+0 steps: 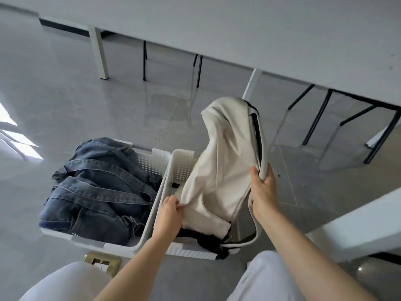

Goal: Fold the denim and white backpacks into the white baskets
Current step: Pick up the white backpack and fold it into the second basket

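Two white perforated baskets stand side by side on the floor in front of me. The denim backpack lies crumpled in the left basket, its straps across the top and its fabric spilling over the left rim. The white backpack stands tall out of the right basket, its black-trimmed lower end inside. My left hand pinches the white fabric at its lower left edge. My right hand grips its right side by the black zipper.
A long white table runs across the back, with white legs and black chair legs under it. Another white table edge juts in at the right. A brass floor socket sits near my left knee. Grey tiled floor surrounds the baskets.
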A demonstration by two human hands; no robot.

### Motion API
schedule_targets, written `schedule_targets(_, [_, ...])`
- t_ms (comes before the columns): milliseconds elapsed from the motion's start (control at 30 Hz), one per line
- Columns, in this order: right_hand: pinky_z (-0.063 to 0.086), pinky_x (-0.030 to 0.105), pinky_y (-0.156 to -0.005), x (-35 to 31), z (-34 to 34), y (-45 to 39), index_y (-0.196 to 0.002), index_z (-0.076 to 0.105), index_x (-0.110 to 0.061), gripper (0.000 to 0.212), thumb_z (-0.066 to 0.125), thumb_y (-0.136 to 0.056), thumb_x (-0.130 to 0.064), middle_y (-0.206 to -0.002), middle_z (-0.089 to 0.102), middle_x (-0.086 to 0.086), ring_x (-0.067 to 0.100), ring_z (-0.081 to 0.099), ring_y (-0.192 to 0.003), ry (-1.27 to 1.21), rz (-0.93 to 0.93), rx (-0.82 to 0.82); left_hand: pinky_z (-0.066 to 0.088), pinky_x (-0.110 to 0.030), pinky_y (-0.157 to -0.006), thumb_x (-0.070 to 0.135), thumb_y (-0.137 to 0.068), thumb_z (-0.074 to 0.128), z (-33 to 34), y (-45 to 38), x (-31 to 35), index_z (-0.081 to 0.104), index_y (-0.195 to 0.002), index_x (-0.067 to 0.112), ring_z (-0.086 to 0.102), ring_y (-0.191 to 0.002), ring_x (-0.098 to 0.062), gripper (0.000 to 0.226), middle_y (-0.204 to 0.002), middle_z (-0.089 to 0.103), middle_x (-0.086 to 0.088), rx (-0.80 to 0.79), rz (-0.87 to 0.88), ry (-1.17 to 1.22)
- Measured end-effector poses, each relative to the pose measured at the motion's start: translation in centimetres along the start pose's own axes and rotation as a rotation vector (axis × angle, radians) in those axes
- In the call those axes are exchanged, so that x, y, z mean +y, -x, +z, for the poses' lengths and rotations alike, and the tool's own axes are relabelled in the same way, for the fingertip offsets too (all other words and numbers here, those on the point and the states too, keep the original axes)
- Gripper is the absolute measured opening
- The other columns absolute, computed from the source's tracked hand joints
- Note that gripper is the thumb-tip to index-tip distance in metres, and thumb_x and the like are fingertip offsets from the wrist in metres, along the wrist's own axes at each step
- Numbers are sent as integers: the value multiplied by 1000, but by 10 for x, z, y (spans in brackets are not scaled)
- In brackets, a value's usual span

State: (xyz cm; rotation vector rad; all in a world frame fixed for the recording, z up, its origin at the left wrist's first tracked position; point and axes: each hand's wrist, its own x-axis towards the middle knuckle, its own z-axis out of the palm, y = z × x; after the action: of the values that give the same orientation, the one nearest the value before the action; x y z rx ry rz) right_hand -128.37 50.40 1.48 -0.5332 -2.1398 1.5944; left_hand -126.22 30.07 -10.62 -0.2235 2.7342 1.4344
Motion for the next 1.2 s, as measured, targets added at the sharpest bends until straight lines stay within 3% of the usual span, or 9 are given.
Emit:
schedule_targets(167, [35,24,-49,10,-4,-2,-76,47,-23,20,53,-95,-19,-64,40,0,9,39,-49,-115,159,141,39,-37,-66,16,-100,37,-5,11,9,37,-83,21,48,-80,-21,17,-90,47,3,262,101,168])
schedule_targets(367, [29,27,-44,29,3,12,-89,51,-10,14,52,-96,-22,-62,37,8,15,34,-45,83,235,-9,48,-40,-76,9,-88,44,6,2,-12,57,-102,12,61,-100,-34,19,-111,64,-11,-304,-78,-610])
schedule_targets(633, [41,30,-63,39,4,9,-98,57,-15,5,56,-95,-19,-71,55,-1,18,53,-69,7,277,-73,40,-41,-107,34,-62,74,3,-36,62,25,-147,25,47,-130,-20,99,-144,49,2,-288,20,251])
schedule_targets(700, [44,32,-76,40,4,9,-102,59,-15,9,57,-94,-19,-81,62,-1,21,59,-81,-30,284,-58,42,-26,-97,23,-72,71,-2,-49,82,46,-138,20,51,-119,-10,71,-125,62,7,-260,92,251])
schedule_targets(767, [46,33,-78,43,1,9,-91,60,-21,4,58,-94,-20,-82,64,0,21,60,-82,-47,307,-47,40,-15,-66,14,-82,61,-9,-48,94,70,-87,20,48,-93,1,11,-73,62,18,-124,176,228])
schedule_targets(867, [48,32,-78,42,1,8,-90,61,-22,4,59,-94,-20,-85,67,-1,19,63,-84,-101,303,-93,27,-16,-47,11,-89,58,-17,-26,102,55,-47,29,35,-53,-2,46,-41,41,14,39,198,394])
schedule_targets(1033, [50,31,-78,33,13,14,-99,61,-18,11,66,-89,-17,-89,68,1,20,65,-85,39,241,-268,26,-25,-48,8,-88,56,-31,-11,72,45,-49,17,29,-50,-6,42,-45,37,10,119,-27,390])
schedule_targets(1133, [49,28,-71,29,15,18,-94,62,-19,18,73,-82,-10,-86,68,0,21,66,-82,129,195,-394,47,-36,-56,6,-72,56,-48,-20,50,57,-65,-4,51,-64,-23,12,-63,58,-16,-17,-186,323])
schedule_targets(1200, [46,26,-68,23,19,19,-98,61,-16,22,73,-81,-9,-85,65,-2,19,62,-82,193,125,-466,57,-49,-76,4,-63,58,-68,-22,60,66,-86,-5,65,-80,-28,25,-87,70,-23,-47,-201,483])
